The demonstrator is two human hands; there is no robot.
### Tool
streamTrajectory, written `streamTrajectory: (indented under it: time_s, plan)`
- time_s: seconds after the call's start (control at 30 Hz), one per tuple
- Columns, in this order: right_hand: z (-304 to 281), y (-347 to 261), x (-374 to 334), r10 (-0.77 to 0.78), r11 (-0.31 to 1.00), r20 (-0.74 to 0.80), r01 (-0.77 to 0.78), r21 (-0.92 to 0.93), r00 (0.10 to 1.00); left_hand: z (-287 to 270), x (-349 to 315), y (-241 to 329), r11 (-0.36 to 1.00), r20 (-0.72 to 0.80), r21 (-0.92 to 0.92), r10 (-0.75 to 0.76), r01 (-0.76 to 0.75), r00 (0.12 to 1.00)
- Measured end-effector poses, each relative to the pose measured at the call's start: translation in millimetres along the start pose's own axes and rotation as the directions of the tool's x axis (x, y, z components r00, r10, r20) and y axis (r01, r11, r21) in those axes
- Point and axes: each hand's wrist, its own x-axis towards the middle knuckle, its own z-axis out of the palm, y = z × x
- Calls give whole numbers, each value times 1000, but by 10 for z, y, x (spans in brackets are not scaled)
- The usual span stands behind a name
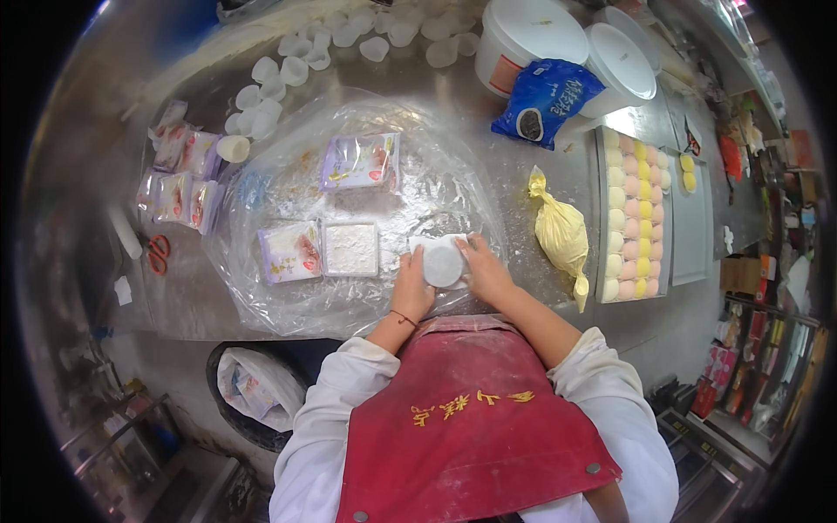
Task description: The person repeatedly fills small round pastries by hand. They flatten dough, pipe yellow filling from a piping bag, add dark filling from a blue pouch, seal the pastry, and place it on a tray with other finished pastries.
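Note:
Between my two hands lies a round, pale grey-white piece [443, 263], like a shallow cup, on a thin white sheet [455, 239]. My left hand [413, 286] closes its fingertips on the left edge of the sheet, beside the round piece. On the other side, my right hand [485, 268] pinches the sheet's right edge. Just left of my hands sits a square white tray of white powder [351, 248]. Next to it is a clear-and-purple packet [291, 253], with more packets [360, 162] farther back. All rest on a clear plastic sheet [261, 301] dusted with powder.
White translucent cups [295, 71] lie scattered at the back. White buckets [540, 30] and a blue bag [547, 100] stand back right. A yellow bag [561, 231] and a tray of coloured balls [602, 288] are to the right; red scissors [158, 254] lie left.

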Motion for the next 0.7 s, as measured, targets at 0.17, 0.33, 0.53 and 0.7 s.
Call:
streamTrajectory:
  time_s: [0.17,0.33,0.53,0.7]
  plan:
    - [13,-187,10,-135,974,-91,149,170,987,31,-9,7,993,-68,-62,96,-100,993]
    - [186,-306,212,-40,961,90,14,275,995,90,36,-36,995,-37,-49,90,-91,995]
    - [352,-250,396,-36,988,121,17,152,992,121,56,-100,994,-38,-67,81,-84,996]
    - [415,-265,470,-46,999,211,46,4,976,127,80,-148,990,-43,-109,85,-89,995]
